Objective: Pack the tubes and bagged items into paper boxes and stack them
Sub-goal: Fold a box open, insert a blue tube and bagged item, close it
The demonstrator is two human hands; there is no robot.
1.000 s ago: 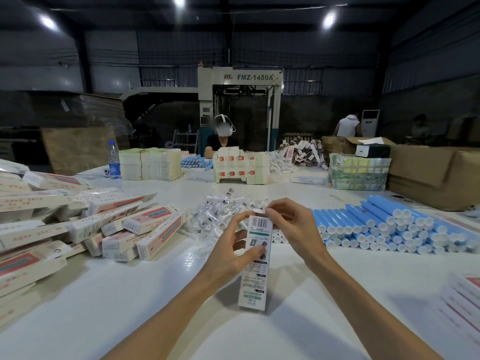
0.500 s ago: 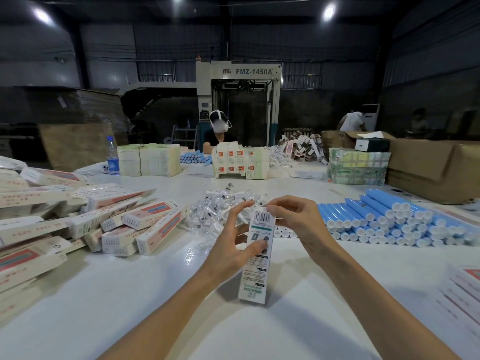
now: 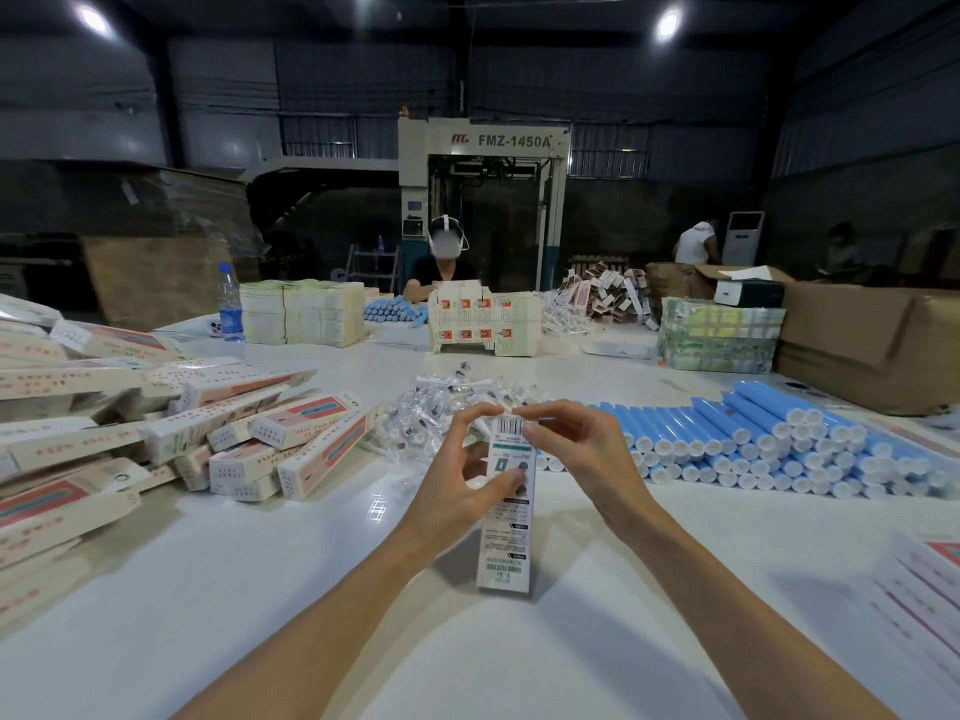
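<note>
At the centre of the frame the paper box [image 3: 506, 543] stands on end on the worktop [image 3: 311, 589]. The left hand [image 3: 457, 491] grips its middle, thumb on the printed face; the right hand [image 3: 576, 449] pinches its top end. Bagged items [image 3: 431, 407] lie just behind, blue tubes [image 3: 753, 444] at right.

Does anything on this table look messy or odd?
The paper boxes on the left lie tumbled at all angles, not stacked, while the blue tubes on the right sit in tidy rows. The clear bagged items form a loose heap in the middle. The left hand and right hand hold one box, which looks intact.
</note>
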